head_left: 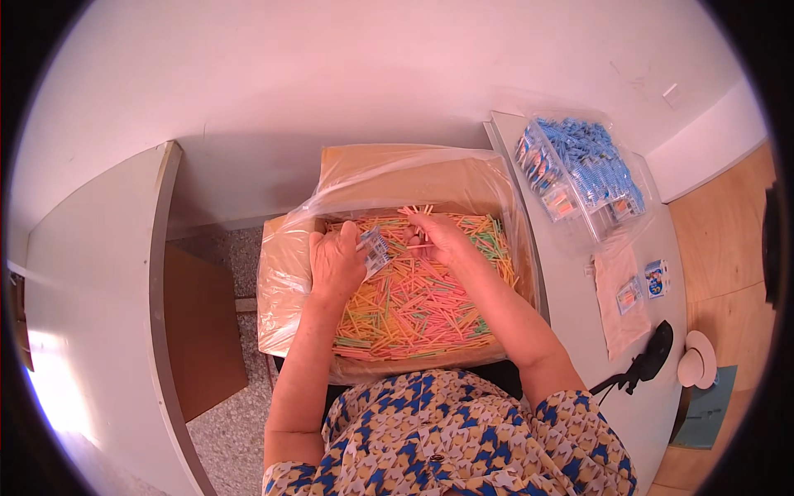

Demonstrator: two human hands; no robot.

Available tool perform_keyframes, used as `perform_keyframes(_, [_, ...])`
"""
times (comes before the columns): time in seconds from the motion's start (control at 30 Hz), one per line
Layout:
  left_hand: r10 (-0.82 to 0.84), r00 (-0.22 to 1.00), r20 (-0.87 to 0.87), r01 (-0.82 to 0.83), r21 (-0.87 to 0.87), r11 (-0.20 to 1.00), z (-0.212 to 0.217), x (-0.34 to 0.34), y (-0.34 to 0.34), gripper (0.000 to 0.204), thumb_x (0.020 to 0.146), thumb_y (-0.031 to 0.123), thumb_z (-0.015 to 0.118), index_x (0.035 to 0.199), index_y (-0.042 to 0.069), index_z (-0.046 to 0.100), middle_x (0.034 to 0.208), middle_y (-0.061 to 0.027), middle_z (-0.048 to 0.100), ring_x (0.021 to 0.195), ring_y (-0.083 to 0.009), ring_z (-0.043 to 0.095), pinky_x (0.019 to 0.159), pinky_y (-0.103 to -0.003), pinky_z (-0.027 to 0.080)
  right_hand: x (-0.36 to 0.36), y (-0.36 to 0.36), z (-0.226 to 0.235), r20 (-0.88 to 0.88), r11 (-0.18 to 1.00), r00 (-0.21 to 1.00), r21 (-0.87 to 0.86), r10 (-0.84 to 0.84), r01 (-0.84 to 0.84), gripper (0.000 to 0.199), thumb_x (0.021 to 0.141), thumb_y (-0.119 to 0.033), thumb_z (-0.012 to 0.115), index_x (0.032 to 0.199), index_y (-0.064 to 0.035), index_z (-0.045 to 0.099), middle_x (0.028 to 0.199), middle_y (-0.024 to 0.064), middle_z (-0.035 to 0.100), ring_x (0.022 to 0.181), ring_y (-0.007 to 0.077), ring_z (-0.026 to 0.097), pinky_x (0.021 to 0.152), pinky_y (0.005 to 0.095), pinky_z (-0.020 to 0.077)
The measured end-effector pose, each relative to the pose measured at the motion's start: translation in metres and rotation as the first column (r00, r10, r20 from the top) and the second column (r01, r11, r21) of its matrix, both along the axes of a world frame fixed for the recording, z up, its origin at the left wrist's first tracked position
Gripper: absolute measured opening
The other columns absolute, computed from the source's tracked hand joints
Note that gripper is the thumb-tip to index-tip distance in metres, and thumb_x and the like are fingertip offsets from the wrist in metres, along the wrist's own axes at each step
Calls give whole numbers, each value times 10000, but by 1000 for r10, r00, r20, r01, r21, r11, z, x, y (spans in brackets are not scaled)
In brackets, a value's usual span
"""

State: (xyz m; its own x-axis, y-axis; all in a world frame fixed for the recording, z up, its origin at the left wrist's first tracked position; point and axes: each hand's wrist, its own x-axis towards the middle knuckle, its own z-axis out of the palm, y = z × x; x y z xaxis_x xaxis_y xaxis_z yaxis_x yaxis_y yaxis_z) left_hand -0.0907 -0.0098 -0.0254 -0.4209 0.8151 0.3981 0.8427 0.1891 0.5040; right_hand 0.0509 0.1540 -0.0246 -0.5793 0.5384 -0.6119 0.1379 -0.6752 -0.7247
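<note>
A cardboard box (289, 322) lined with clear plastic stands in front of me, filled with many short thin coloured sticks (413, 298) in pink, yellow, orange and green. Over its left part, my left hand (337, 260) is closed on a small clear plastic packet (375, 250) with blue print. My right hand (434, 238) is just to the right of the packet, its fingers closed round a few of the sticks, whose ends poke out past the fingertips. The packet's contents are too small to make out.
At the right, a table (571, 273) holds a clear plastic bin (571, 223) of blue-topped packets, a pink cloth (616, 326) with a packet on it, a blue card (657, 279) and a black object with a cable (653, 355). A pale panel (99, 264) rises at the left.
</note>
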Motion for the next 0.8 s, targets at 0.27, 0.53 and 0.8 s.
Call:
perform_keyframes(0.27, [-6,1000,13,7,-38,999,-1,-4,1,312,717,134,748,845,106,464,681,-62,585,702,-293,593,725,-405,360,27,-10,-5,-37,994,996,-64,86,-88,180,898,-204,573,818,-59,504,636,98,551,411,81,336,322,227,222])
perform_keyframes(0.53, [-8,999,-44,5,-66,998,-5,-3,-3,311,718,147,750,856,106,475,702,-51,594,711,-283,591,728,-401,359,2,-10,-13,-68,989,990,-86,-126,120,206,910,-237,568,787,-85,505,619,59,533,414,79,357,348,227,248])
perform_keyframes(0.8, [16,988,-156,22,242,970,27,15,3,486,727,225,762,1143,76,557,966,-118,628,958,-307,570,871,-419,409,47,-38,37,-16,885,946,358,324,-297,275,946,-301,520,759,-100,497,609,-13,476,463,55,371,425,223,298])
